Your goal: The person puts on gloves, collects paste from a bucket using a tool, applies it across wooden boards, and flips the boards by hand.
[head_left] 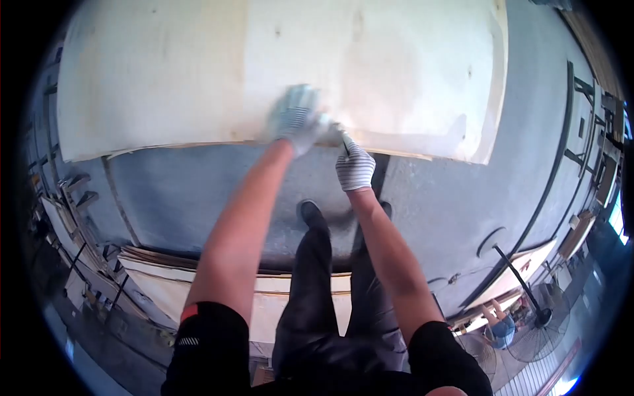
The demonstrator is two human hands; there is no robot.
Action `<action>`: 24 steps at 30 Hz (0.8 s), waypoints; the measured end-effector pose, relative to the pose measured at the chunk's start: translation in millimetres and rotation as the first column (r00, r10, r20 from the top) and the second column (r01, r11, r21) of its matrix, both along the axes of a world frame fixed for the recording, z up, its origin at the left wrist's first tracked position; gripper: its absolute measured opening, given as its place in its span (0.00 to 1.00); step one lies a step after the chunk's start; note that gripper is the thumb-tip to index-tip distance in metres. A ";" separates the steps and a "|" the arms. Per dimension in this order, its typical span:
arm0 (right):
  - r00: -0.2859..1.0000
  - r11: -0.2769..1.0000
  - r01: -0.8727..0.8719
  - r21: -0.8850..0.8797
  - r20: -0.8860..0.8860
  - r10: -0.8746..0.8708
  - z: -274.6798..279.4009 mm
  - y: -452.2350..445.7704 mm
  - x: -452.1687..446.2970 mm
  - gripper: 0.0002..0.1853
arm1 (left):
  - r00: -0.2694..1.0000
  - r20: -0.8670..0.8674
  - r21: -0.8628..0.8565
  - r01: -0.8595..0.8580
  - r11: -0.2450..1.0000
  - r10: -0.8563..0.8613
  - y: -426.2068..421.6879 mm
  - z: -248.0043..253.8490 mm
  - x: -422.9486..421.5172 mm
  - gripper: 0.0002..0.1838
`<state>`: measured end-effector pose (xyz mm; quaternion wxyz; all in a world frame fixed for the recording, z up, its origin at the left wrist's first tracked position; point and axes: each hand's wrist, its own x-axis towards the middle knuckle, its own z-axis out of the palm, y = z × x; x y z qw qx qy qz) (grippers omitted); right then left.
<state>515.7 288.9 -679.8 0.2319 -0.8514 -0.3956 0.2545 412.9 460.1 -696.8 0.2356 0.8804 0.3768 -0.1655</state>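
A large pale plywood sheet with knots and a lighter band lies in front of me. My left hand, in a striped glove, reaches to its near edge; motion smears the fingers, so I cannot tell whether they hold anything. Just to its right, my right hand, also in a striped glove, is closed round a slim-handled hand tool. The tool points up and left toward the sheet's edge, close to the left hand. Its tip is blurred, and its exact kind does not show.
Stacked wooden sheets lie behind my legs. A standing fan is at the lower right, near another person. Metal racks line the right side. My feet stand on the grey floor beside the sheet.
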 end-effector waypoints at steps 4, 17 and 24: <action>0.721 0.935 0.273 0.229 -0.691 -0.041 16.0 81.7 -42.3 0.15 | 0.775 0.151 0.225 -0.632 0.742 0.614 154.3 -66.0 -189.7 0.61; 0.252 0.899 0.401 0.174 -0.965 0.074 21.0 474.9 48.0 0.25 | 0.335 -0.331 0.214 -0.884 0.416 0.882 303.1 -53.7 -299.1 0.90; 0.888 0.885 -0.449 0.124 -0.049 0.458 -51.4 591.8 80.3 0.11 | 0.363 -0.277 0.111 -0.908 0.405 0.889 299.8 -46.8 -304.0 0.91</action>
